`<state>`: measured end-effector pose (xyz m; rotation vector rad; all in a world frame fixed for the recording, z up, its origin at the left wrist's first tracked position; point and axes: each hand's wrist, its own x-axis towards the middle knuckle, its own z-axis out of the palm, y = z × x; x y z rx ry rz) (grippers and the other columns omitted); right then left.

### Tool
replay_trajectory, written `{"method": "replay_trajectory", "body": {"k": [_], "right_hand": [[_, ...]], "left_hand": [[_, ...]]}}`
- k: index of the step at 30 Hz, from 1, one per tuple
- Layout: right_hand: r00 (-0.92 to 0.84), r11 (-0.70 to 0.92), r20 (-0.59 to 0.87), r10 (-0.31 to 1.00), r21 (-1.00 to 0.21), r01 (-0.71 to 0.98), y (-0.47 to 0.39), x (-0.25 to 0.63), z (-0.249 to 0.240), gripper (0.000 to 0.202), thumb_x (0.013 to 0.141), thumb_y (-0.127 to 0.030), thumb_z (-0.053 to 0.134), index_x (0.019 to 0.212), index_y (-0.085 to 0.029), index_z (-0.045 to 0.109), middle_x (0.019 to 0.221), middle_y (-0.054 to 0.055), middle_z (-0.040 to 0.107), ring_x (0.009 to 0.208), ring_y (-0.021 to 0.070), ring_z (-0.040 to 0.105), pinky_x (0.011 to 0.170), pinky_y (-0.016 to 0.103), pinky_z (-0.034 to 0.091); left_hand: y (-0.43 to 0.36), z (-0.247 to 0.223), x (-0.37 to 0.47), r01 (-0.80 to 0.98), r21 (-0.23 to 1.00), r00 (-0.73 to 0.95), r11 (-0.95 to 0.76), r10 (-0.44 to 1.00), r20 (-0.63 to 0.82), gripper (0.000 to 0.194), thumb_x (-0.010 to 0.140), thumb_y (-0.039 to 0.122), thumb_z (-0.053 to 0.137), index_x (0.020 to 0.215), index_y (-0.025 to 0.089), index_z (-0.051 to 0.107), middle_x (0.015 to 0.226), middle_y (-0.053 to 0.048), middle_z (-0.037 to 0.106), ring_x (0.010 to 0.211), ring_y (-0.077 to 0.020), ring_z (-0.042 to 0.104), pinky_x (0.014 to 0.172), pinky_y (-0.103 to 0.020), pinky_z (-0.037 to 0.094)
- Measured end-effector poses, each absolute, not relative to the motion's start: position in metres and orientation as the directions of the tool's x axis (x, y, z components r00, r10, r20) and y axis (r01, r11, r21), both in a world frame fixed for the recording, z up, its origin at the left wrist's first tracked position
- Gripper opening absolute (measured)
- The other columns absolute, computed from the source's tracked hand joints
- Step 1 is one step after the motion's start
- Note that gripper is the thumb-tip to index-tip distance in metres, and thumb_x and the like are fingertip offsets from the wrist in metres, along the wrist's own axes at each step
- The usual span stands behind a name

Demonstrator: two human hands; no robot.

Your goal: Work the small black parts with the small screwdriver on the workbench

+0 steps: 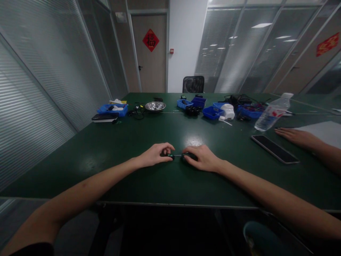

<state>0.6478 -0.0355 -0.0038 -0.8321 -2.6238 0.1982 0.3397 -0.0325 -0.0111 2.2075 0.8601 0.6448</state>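
Low over the green table [128, 181], my left hand [156, 155] curls its thumb and fingers around a small black piece with a green patch [171, 155]. Its exact kind is too small to make out. My right hand [204, 159] is closed around the dark handle of what looks like a screwdriver [178, 155]. The thin metal shaft points left, toward the black piece, and its tip is at or very close to it. Whether the tip touches cannot be made out. My fingers hide most of the handle.
A phone [274, 149] and a tilted water bottle [274, 112] are on the right, beside another person's hand [297, 137] near white paper. Farther back are a metal bowl [155, 110], blue trays [213, 113], a left blue tray [121, 111] and tangled cables [236, 99].
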Motion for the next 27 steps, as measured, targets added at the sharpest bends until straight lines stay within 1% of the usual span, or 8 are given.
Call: {"method": "replay_trajectory", "body": {"k": [3,5,7,9,17,27], "right_hand": [[-0.750,0.816,0.321,0.578,-0.240,0.526,-0.0361,0.6484,-0.0045,0.034,0.109,-0.044,0.053,0.124,-0.021,0.071,0.102,0.008,0.079,0.077,0.0203,0.070,0.073,0.034,0.049],[-0.753,0.818,0.321,0.575,-0.237,0.523,-0.0361,0.6487,-0.0048,0.033,0.108,-0.044,0.054,0.125,-0.021,0.070,0.104,0.008,0.079,0.077,0.0200,0.070,0.073,0.034,0.048],[-0.759,0.823,0.318,0.568,-0.235,0.517,-0.0357,0.6488,-0.0047,0.032,0.109,-0.044,0.054,0.124,-0.021,0.069,0.106,0.008,0.079,0.078,0.0196,0.069,0.073,0.033,0.047],[-0.768,0.830,0.315,0.558,-0.236,0.506,-0.0351,0.6487,-0.0045,0.031,0.109,-0.044,0.053,0.124,-0.022,0.069,0.107,0.008,0.078,0.078,0.0192,0.069,0.072,0.033,0.047],[-0.776,0.844,0.335,0.535,-0.256,0.472,-0.0360,0.6490,-0.0021,0.029,0.109,-0.042,0.054,0.122,-0.021,0.068,0.107,0.008,0.077,0.077,0.0181,0.066,0.071,0.032,0.046],[-0.775,0.842,0.329,0.539,-0.236,0.486,-0.0349,0.6488,-0.0038,0.030,0.109,-0.043,0.054,0.124,-0.022,0.068,0.107,0.007,0.075,0.076,0.0178,0.065,0.069,0.032,0.045]], "left_hand": [[-0.0344,-0.0106,0.3377,0.414,0.689,0.658,-0.595,0.718,0.224,0.040,0.095,0.038,0.081,0.129,0.020,0.070,0.111,-0.007,0.068,0.099,-0.0222,0.065,0.086,-0.033,0.050],[-0.0361,-0.0094,0.3366,0.423,0.658,0.672,-0.623,0.703,0.234,0.033,0.096,0.038,0.080,0.122,0.019,0.074,0.112,-0.009,0.068,0.101,-0.0233,0.064,0.088,-0.035,0.051],[-0.0374,-0.0084,0.3361,0.433,0.633,0.680,-0.642,0.694,0.238,0.025,0.098,0.037,0.077,0.113,0.018,0.075,0.111,-0.009,0.067,0.100,-0.0234,0.064,0.088,-0.035,0.051],[-0.0379,-0.0081,0.3361,0.440,0.622,0.679,-0.648,0.693,0.241,0.022,0.099,0.036,0.075,0.110,0.017,0.075,0.109,-0.009,0.067,0.098,-0.0228,0.063,0.086,-0.034,0.051],[-0.0384,-0.0074,0.3359,0.441,0.628,0.685,-0.641,0.693,0.226,0.021,0.101,0.035,0.073,0.110,0.016,0.073,0.108,-0.008,0.066,0.094,-0.0210,0.062,0.081,-0.032,0.050],[-0.0405,-0.0045,0.3357,0.454,0.621,0.688,-0.639,0.694,0.211,0.022,0.102,0.037,0.071,0.112,0.017,0.072,0.109,-0.009,0.066,0.095,-0.0217,0.061,0.082,-0.033,0.050]]}}
